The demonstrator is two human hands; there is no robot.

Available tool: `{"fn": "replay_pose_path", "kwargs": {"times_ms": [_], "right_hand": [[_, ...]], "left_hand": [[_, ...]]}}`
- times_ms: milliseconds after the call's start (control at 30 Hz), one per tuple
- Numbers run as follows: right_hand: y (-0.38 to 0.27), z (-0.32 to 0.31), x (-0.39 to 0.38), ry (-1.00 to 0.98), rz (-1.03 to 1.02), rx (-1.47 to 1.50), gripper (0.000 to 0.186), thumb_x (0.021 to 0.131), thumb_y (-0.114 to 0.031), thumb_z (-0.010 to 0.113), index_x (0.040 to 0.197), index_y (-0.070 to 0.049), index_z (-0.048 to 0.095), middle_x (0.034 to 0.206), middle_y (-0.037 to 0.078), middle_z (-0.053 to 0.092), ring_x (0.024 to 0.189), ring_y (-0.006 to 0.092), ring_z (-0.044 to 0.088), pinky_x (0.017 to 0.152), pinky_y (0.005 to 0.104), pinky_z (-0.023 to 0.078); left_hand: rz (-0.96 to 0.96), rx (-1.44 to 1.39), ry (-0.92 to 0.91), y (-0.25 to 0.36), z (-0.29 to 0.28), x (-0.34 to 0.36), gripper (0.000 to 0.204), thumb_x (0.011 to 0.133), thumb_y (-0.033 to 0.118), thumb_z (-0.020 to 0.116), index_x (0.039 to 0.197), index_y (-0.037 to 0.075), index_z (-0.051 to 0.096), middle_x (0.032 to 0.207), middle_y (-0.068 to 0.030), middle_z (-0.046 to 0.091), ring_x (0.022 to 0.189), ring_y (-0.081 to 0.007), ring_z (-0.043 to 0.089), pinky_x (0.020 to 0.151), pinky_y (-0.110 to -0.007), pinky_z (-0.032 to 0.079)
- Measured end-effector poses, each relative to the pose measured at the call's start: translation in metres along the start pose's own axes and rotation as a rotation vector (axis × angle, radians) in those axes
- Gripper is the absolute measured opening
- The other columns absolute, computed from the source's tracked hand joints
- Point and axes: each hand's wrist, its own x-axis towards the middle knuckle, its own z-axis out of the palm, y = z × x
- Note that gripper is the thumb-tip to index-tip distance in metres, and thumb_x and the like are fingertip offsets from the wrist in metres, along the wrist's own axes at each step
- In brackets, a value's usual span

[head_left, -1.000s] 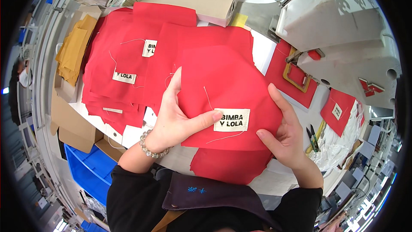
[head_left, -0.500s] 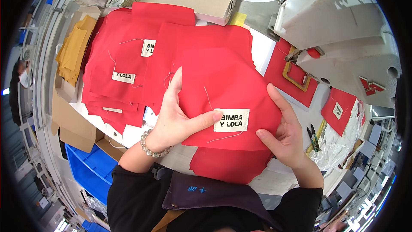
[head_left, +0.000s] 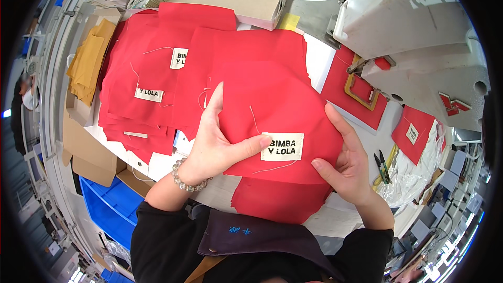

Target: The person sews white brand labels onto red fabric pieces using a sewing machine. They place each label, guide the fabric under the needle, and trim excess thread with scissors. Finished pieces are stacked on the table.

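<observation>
- My left hand and right hand: bare.
- My bracelet, left wrist: clear, rounded beads.
- My left sleeve and right sleeve: black, elbow-length.
- My chest panel: dark purple cloth, blue stitched marks.
- My strap: tan-brown.

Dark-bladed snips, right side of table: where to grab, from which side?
Likely by the green handles, from the near side: the parted dark blades point away, leaving the handle end nearest. The right hand, nearby, holds the red panel.

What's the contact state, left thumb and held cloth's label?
Touching. Head view: left thumb lies on the label, its tip over the upper left edge.
</observation>
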Motion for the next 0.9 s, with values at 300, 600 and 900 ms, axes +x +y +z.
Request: {"fn": "replay_pose_path", "kwargs": {"times_ms": [300, 600, 900], "right_hand": [[0.005, -0.001, -0.003, -0.007, -0.06, -0.068, 0.076, 0.089, 0.013, 0.054, 0.153, -0.001, 0.016, 0.157, 0.015, 0.024, 0.135, 0.017, 0.041, 0.105, 0.0287, 0.042], [0.007, -0.003, -0.004, -0.026, -0.055, -0.048, 0.077, 0.088, 0.013, 0.054, 0.153, 0.0, 0.016, 0.157, 0.014, 0.023, 0.138, 0.017, 0.037, 0.107, 0.0302, 0.04], [0.014, -0.003, -0.001, 0.009, -0.068, -0.048, 0.074, 0.087, 0.011, 0.056, 0.152, -0.003, 0.023, 0.155, 0.012, 0.029, 0.137, 0.0172, 0.039, 0.106, 0.0305, 0.04]], "left_hand": [[-0.017, -0.03, -0.043, -0.003, 0.001, 0.0, 0.084, 0.078, -0.003, 0.076, 0.145, -0.003, 0.025, 0.136, -0.0136, 0.048, 0.127, -0.0204, 0.049, 0.105, -0.037, 0.045], [-0.027, -0.004, -0.036, -0.004, 0.001, 0.0, 0.084, 0.077, -0.003, 0.077, 0.144, -0.003, 0.026, 0.137, -0.0137, 0.047, 0.126, -0.0204, 0.05, 0.104, -0.037, 0.045], [-0.119, -0.006, -0.038, -0.004, 0.003, 0.001, 0.09, 0.077, -0.005, 0.075, 0.148, -0.001, 0.019, 0.139, -0.0136, 0.044, 0.13, -0.0207, 0.046, 0.107, -0.038, 0.042]]}}
